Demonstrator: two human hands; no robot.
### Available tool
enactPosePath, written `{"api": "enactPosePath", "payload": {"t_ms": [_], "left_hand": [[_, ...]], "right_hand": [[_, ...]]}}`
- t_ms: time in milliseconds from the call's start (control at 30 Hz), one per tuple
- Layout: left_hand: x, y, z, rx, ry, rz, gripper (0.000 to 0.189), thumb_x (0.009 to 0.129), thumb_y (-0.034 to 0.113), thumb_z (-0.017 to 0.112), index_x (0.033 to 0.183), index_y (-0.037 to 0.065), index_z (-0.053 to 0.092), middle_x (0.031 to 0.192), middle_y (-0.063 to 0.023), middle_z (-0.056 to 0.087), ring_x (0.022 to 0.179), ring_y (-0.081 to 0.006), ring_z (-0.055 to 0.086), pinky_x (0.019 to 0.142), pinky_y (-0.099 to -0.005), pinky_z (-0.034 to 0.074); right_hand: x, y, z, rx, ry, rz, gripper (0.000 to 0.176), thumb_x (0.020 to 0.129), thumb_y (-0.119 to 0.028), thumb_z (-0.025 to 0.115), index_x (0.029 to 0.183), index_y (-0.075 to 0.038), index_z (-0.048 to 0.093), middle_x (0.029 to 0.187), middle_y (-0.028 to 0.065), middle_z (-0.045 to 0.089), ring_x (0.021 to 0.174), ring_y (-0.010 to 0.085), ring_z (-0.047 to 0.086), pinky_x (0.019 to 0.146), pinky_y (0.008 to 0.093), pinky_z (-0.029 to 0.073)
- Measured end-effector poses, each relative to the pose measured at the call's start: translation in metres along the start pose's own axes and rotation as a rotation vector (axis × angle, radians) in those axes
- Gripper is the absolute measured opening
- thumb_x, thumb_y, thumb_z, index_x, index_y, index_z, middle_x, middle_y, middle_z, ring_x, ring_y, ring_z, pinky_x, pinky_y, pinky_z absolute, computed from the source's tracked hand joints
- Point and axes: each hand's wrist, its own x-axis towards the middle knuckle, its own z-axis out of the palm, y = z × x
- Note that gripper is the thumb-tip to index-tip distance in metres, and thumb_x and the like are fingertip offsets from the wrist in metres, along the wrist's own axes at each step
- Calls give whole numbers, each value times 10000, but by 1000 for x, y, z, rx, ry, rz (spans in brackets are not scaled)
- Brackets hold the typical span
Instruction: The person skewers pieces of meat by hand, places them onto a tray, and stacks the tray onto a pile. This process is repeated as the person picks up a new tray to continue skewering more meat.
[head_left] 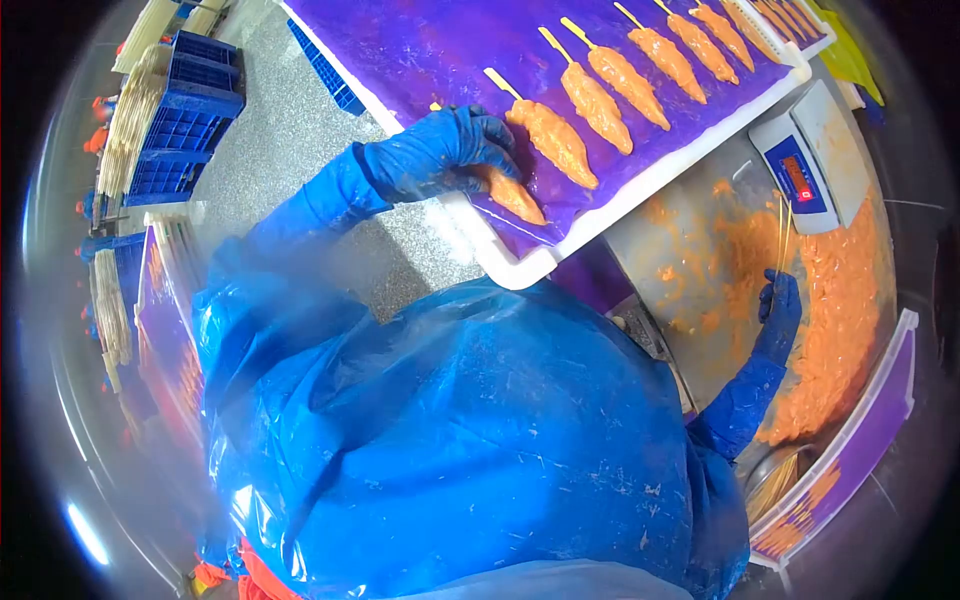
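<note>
The blue-gloved left hand (440, 150) curls over a glossy, tapered orange meat skewer (513, 198), seemingly steadying it flat on the white-rimmed, purple-lined tray (518, 272). Beyond those fingers, lumpy orange skewers (552, 142) lie spaced, probably so coatings don't stick. The blue-gloved right hand (782, 300) pinches thin wooden sticks (785, 235), lengths projecting past its fingertips.

A stack of blue plastic crates (190, 125) stands on speckled grey floor (265, 110). Touching the crates' left side in view is a pale, ridged stack (137, 115); right of them, another blue crate (326, 67), partly hidden; far right of them, crumpled yellow material (846, 52).
</note>
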Motion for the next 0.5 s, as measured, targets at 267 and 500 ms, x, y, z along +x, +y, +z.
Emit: {"api": "enactPosePath", "payload": {"t_ms": [267, 500], "left_hand": [[-1, 13, 2, 25, -35, -59, 364, 750, 51, 725, 1111, 102, 704, 1100, -114, 627, 1063, -347, 573, 943, -446, 471], [30, 5, -17, -6, 32, 1, 435, 756, 34, 722, 1183, 103, 669, 1180, -129, 621, 1099, -343, 580, 976, -431, 467]], "right_hand": [[-8, 13, -10, 0, -13, 16, 276, 982, -337, 525, 1053, -116, 674, 756, -76, 536, 601, 13, 424, 512, 175, 293], [-8, 26, -8, 12, 35, -11, 330, 999, -343, 522, 1065, -51, 661, 692, -63, 485, 528, 28, 372, 470, 204, 248]]}}
